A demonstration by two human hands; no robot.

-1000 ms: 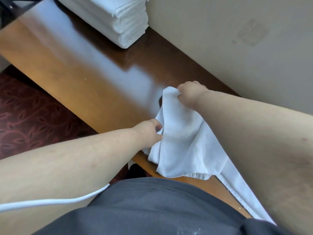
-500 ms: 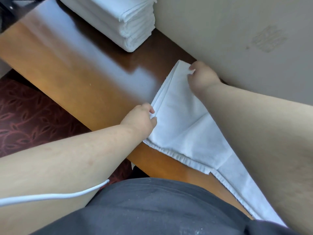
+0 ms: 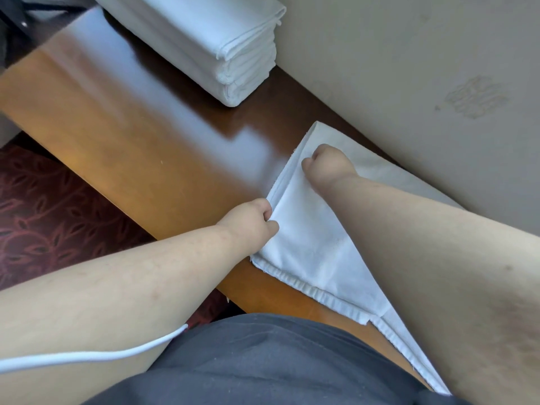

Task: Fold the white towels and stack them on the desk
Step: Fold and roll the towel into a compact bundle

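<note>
Towel [image 3: 309,244]: flat on desk [image 3: 122,135], partly folded
Left hand [image 3: 251,222]: fingers pinching towel's left edge
Right hand [image 3: 327,165]: fingers curled; grip indeterminable
Stack [image 3: 210,42]: far end, by wall

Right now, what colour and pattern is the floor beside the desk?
Dark red carpet with a leaf-like pattern, seen in the head view, left of the desk.

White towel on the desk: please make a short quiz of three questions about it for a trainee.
1. True or false: the left hand pinches the towel at its edge.
2. The stack of folded towels lies: A) on the floor, B) on the desk by the wall, C) on the person's lap.
3. Which hand rests on top of the towel?

Key: 1 true; 2 B; 3 the right hand.
</note>
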